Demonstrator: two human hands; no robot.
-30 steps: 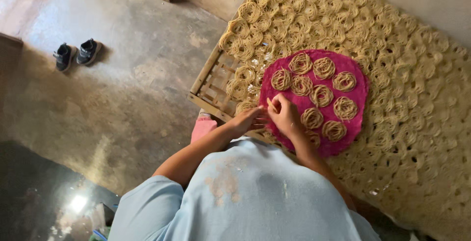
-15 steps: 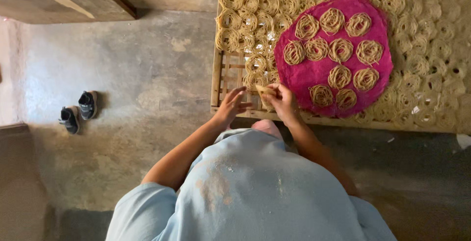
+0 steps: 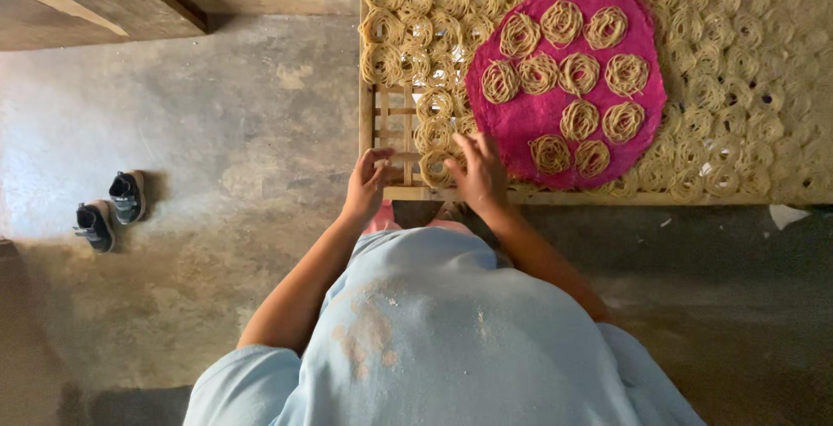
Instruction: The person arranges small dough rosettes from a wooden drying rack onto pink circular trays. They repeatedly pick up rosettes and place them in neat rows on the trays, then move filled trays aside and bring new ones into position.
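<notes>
Down at the near-left corner of the slatted bamboo drying rack (image 3: 392, 122), the right hand (image 3: 479, 174) presses spread fingers onto a pale coiled noodle nest (image 3: 436, 168) while the left hand (image 3: 368, 185) hovers half-curled and empty, so settling it gently beside its neighbours looks wisest.

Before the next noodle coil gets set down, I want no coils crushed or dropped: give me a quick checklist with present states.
1. Right hand at the rack's near edge, on a noodle coil: ok.
2. Left hand free of coils, beside the bare slats: ok.
3. Bare slats left to fill: ok.
4. Pink mat still carries coils: ok.
5. Coil held firmly: cannot tell.
</notes>
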